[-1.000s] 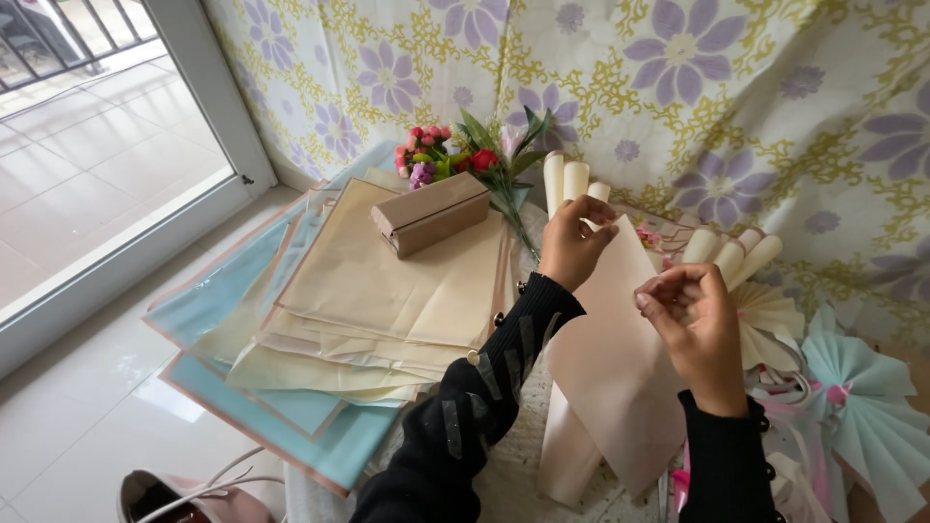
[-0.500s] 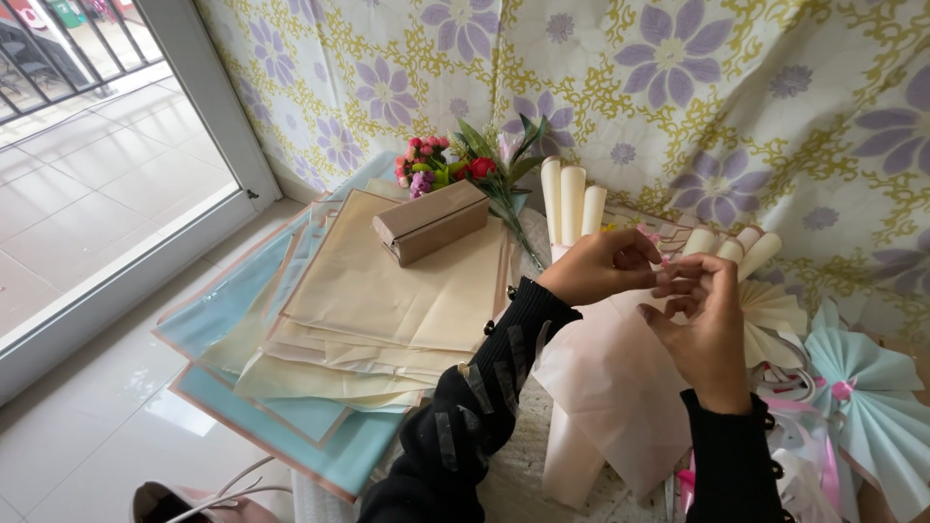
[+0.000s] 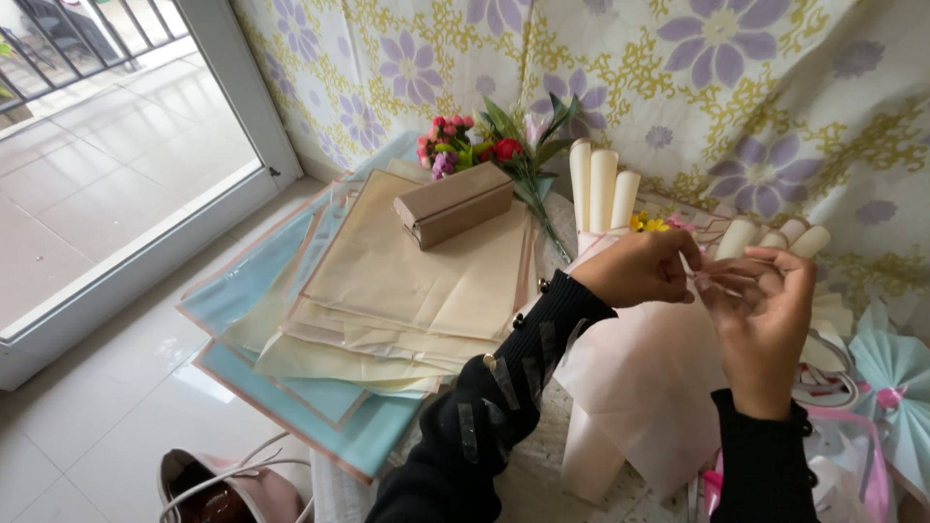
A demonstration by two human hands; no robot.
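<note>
Both hands are up close together over the pale pink wrap (image 3: 644,387), which hangs down in front of the person like a loose cone, its lower end near the bottom of the view. The left hand (image 3: 639,269) is curled in a loose fist with the fingertips pinching the top edge of the wrap, and the right hand (image 3: 765,329) faces it, fingers bent, pinching a thin pink strip or ribbon (image 3: 722,281) right where the two hands meet; can't tell if that strip is part of the wrap or separate. Both arms are in black sleeves. Just behind the hands there's a row of cream paper rolls (image 3: 603,184) standing upright, and a few more rolls (image 3: 775,235) poking out beside the right hand's fingers. To the left, on the low table, a fanned stack of paper sheets (image 3: 387,300) sits, beige ones on top and light blue ones underneath, with a small brown box (image 3: 453,203) lying on the beige pile. Past the box lies a small bunch of flowers (image 3: 484,150), red and pink with green leaves, up against the floral cloth (image 3: 678,77) covering the wall. A light blue paper fan (image 3: 896,387) sits at the far right, and a pink bag (image 3: 228,489) is on the tile floor at the bottom left.
</note>
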